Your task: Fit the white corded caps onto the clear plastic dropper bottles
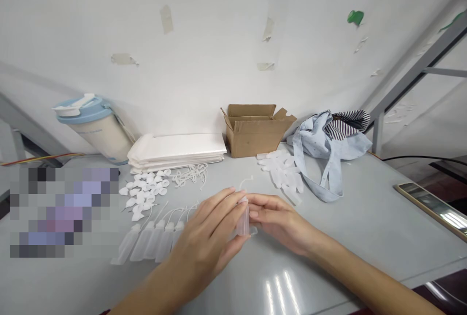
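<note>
A small translucent bottle point(243, 222) stands upright between my hands, a thin white strap rising above its top. My left hand point(213, 227) wraps round its left side, thumb near the base and fingers at the top. From the right, my right hand point(275, 218) touches the upper part of the bottle with closed fingers. Left of my left hand lies a row of several similar bottles point(146, 242) with white caps and thin straps, partly hidden by that hand. Loose white caps point(146, 188) and a heap of thin white straps point(191, 175) lie behind them. Several uncapped bottles point(280, 171) are piled behind my right hand.
Along the wall stand a blue-lidded tumbler point(98, 130), a stack of white packets point(178, 147), an open cardboard box point(255, 135) and a light blue cloth bag point(321, 145). A phone point(434, 208) lies at the table's right edge. A blurred patch covers the left side.
</note>
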